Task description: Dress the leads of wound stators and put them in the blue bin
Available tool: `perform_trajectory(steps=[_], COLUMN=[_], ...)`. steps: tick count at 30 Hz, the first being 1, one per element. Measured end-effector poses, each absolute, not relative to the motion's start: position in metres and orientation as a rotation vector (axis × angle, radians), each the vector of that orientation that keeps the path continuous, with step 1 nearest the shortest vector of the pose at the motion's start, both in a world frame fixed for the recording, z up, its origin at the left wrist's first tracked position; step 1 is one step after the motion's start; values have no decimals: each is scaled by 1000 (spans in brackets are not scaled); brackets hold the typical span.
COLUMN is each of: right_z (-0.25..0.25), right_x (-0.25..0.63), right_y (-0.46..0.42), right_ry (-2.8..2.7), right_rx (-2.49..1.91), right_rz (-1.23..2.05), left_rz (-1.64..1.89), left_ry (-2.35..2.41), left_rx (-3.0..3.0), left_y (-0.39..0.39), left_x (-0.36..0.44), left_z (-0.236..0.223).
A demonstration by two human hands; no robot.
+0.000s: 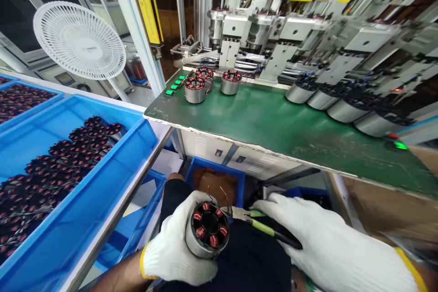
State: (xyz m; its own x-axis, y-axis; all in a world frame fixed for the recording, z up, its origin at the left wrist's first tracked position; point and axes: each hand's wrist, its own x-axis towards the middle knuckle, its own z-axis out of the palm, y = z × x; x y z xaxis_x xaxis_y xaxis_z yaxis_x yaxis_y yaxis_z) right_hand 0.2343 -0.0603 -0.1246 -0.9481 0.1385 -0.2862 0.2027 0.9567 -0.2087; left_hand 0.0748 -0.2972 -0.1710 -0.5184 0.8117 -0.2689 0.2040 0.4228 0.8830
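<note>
My left hand [178, 242], in a white knit glove, is wrapped round a motor stator [207, 230] held above my lap. Copper coils ring its black open centre, and thin wire ends stick up from its far side. My right hand [308, 228], gloved too, grips a pair of cutting pliers [262, 226] with green and black handles. The pliers' jaws lie at the stator's upper right edge, close to the wire ends. Whether the jaws touch a wire, I cannot tell.
A green worktop [249, 118] bears wound stators [230, 83] at left and several unwound cores [349, 102] at right, before a winding machine [234, 27]. To the left, a blue bin [133, 139] holds many stators. Below stands another blue bin [240, 187]. A white fan [80, 41] stands behind.
</note>
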Motion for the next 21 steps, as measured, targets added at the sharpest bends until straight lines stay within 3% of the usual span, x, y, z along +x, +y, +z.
perform_trajectory(steps=[5,12,21], right_z=[-120,-121,-127], right_x=[232,228,222], right_y=[-59,-68,-67], right_ry=[2687,2941,2925], right_rx=[303,275,152], right_rz=[-645,-233,-336], left_rz=[1053,976,1022], left_ry=[1895,1911,1814], left_rx=[870,862,987], left_y=[-296,-293,-298], left_x=[71,70,69], left_z=[-161,-152,-160])
